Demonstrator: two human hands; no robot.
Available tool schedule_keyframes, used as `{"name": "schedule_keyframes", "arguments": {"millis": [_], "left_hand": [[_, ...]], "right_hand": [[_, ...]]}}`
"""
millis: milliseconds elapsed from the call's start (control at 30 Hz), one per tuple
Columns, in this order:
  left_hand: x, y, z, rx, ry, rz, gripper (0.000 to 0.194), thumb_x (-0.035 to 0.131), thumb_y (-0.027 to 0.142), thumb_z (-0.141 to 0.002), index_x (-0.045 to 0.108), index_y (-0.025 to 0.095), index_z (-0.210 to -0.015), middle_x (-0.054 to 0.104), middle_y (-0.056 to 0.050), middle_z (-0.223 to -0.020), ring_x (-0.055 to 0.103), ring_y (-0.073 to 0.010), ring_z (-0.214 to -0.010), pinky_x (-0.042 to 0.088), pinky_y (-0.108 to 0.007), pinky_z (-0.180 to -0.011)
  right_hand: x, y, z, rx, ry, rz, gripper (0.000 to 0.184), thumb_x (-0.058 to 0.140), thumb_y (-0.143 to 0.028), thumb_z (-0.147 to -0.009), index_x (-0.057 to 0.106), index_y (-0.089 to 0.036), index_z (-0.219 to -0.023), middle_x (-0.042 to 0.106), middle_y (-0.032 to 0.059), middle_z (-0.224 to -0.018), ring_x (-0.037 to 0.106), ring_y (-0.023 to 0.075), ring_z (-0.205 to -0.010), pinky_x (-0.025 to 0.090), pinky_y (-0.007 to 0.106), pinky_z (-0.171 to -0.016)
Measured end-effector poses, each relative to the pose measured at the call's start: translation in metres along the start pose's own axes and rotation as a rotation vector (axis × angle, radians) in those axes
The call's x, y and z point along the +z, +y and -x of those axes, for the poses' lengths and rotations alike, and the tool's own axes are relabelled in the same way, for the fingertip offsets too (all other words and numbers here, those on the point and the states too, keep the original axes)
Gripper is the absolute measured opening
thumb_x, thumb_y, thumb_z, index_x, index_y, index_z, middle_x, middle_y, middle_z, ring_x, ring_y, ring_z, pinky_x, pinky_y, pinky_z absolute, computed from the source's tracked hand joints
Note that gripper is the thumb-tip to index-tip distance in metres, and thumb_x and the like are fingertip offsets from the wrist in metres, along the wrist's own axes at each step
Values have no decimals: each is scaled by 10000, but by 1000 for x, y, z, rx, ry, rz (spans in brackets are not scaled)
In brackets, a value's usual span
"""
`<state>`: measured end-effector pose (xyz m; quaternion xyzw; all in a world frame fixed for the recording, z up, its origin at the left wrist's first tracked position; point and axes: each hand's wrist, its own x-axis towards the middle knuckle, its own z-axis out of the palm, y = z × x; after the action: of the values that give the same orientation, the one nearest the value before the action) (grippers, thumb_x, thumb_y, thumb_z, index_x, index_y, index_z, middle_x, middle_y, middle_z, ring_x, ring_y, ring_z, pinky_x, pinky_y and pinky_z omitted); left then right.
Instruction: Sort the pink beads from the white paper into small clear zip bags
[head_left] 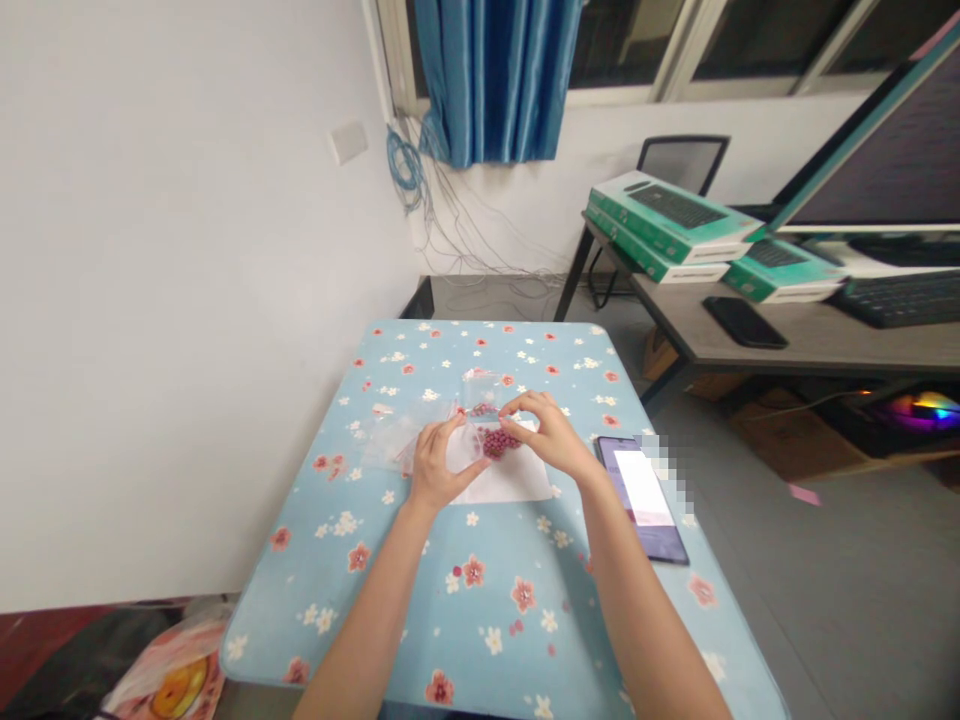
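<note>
Bare forearms [367, 630], two, from frame bottom; left hand [442, 465], fingers pressed together, flat on clear plastic bag [469, 425]; right hand [544, 435], fingers pinching bag; dark red beads [499, 442] inside, mid-frame, on white paper sheet [514, 482]; blue floral tablecloth [315, 590] beneath; smartphone [641, 500] just right

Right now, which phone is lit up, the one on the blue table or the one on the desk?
The phone on the flowered blue tablecloth, beside the person's right hand, has a bright white screen. The black phone on the desk is dark.
</note>
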<state>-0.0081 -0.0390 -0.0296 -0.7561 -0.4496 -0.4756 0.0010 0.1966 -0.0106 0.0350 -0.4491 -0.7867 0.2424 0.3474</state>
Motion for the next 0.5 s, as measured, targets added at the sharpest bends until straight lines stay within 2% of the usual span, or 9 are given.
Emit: {"name": "schedule_keyframes", "arguments": {"millis": [233,500], "left_hand": [[0,-1,0,-4,1,6,682,712,470,-714,426,200,-1272,653,-101,-1087,594,-241,-987,483,-392,-866],[-1,0,-1,19,6,22,666,708,444,-726,419,198,-1274,651,-104,-1087,597,-238,-983,488,-390,-858]], "right_hand": [[19,-14,-2,-27,-106,-47,112,575,-299,-870,644,-211,-864,629,33,-901,540,188,-878,350,368,-884],[22,-16,-1,-33,-137,-30,113,582,-306,-865,650,-219,-885,626,35,-914,530,190,-876,361,356,-856]]}}
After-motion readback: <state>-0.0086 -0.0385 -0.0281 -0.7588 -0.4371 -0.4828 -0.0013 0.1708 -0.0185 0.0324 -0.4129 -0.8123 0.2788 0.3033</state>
